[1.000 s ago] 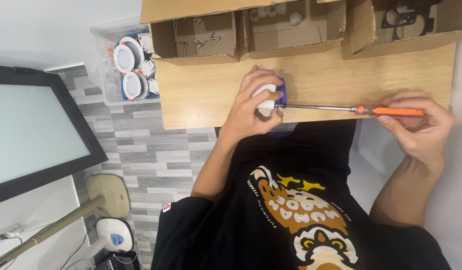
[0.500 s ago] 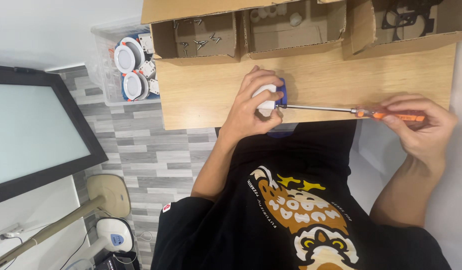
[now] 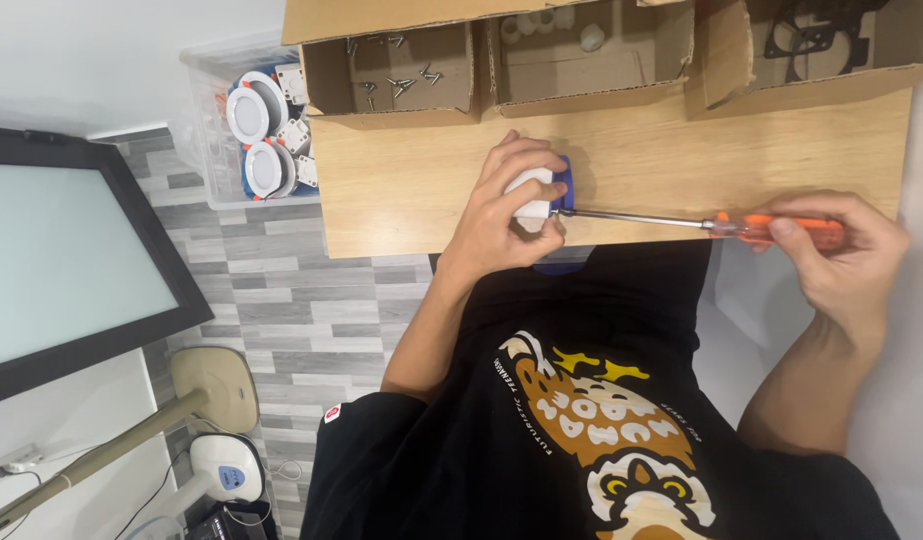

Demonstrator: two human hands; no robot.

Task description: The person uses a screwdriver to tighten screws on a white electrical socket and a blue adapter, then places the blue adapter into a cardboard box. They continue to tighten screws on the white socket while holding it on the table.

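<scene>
My left hand is closed around a small white part with a blue piece, holding it on the wooden table near its front edge. My right hand grips the orange handle of a long screwdriver. The metal shaft runs level to the left, and its tip meets the blue piece. My fingers hide most of the white part.
Three open cardboard boxes stand along the table's far side: one with screws, one with small white parts, one with black rings. A clear bin of round white fittings sits left of the table. A dark screen stands further left.
My right hand's fingers have shifted slightly on the orange handle. The screwdriver tip stays at the blue piece and my left hand has not moved.
</scene>
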